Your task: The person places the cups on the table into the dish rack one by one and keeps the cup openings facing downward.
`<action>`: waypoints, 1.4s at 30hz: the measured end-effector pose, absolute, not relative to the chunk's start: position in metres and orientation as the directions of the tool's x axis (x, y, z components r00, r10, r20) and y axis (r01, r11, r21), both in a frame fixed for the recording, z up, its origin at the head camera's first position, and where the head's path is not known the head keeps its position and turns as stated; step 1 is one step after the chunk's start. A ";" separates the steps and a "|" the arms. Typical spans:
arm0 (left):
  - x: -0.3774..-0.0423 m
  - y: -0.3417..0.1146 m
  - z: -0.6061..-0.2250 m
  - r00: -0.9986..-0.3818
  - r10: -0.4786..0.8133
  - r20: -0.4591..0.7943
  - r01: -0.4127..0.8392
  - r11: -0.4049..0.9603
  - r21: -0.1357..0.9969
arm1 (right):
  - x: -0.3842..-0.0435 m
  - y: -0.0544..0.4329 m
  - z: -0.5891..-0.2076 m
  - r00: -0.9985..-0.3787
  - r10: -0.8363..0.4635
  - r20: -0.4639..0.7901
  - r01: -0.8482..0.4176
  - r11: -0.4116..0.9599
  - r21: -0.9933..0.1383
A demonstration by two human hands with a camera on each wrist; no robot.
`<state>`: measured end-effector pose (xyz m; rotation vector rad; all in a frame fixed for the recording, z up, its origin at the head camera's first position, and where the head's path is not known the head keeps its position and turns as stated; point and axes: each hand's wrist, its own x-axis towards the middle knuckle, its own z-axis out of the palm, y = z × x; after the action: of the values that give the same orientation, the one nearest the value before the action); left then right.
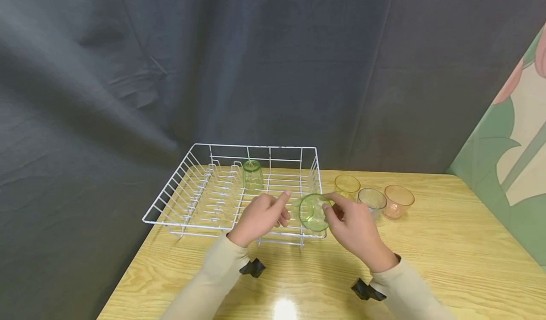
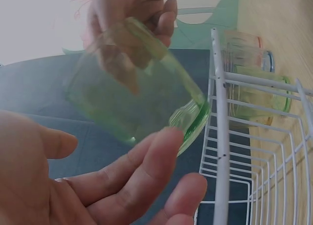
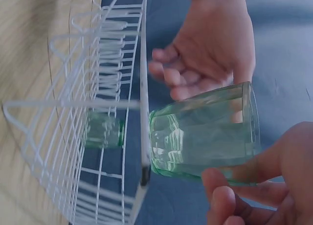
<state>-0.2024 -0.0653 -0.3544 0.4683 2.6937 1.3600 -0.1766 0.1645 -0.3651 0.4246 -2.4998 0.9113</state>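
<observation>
A green drinking glass [image 1: 314, 213] is held above the front right corner of the white wire dish rack [image 1: 279, 234], its rim tilted toward the head camera. My right hand [image 1: 355, 225] pinches the glass near its rim between thumb and fingers. Close to the base end of the glass is my left hand [image 1: 261, 216], its thumb extended and fingers loosely bent, gripping nothing. The left wrist view has its fingertips [image 2: 168, 142] just by the glass base; whether they touch cannot be made out. Upside down in the rack stands another green glass [image 1: 253, 175].
Right of the rack, a yellow glass [image 1: 347, 187], a clear bluish glass [image 1: 372, 200] and a peach glass [image 1: 398, 201] stand upright on the wooden table [image 1: 460, 244]. A further green-rimmed glass [image 2: 283, 94] shows in the left wrist view. A dark curtain [image 1: 273, 73] hangs behind.
</observation>
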 end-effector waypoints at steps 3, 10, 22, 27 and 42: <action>-0.204 -0.062 -0.355 -0.951 0.308 0.037 0.206 0.537 0.818 | -0.176 0.156 -0.368 -0.828 -0.146 0.541 -0.463 0.723 -0.513; -0.210 -0.063 -0.358 -0.949 0.314 0.018 0.199 0.557 0.806 | -0.177 0.146 -0.374 -0.752 -0.192 0.630 -0.564 0.682 -0.466; -0.221 -0.070 -0.362 -0.946 0.325 -0.015 0.182 0.567 0.803 | -0.177 0.141 -0.379 -0.597 -0.317 0.737 -0.698 0.658 -0.283; -0.228 -0.073 -0.362 -0.937 0.340 -0.086 0.125 0.553 0.824 | -0.177 0.140 -0.382 -0.566 -0.362 0.741 -0.712 0.668 -0.217; -0.238 -0.079 -0.360 -0.947 0.321 -0.029 0.167 0.564 0.809 | -0.183 0.141 -0.389 -0.578 -0.416 0.702 -0.718 0.668 -0.194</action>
<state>-0.2382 -0.0792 -0.3600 0.4129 2.6218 1.3290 -0.1830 0.1408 -0.3891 0.8715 -2.2516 0.6227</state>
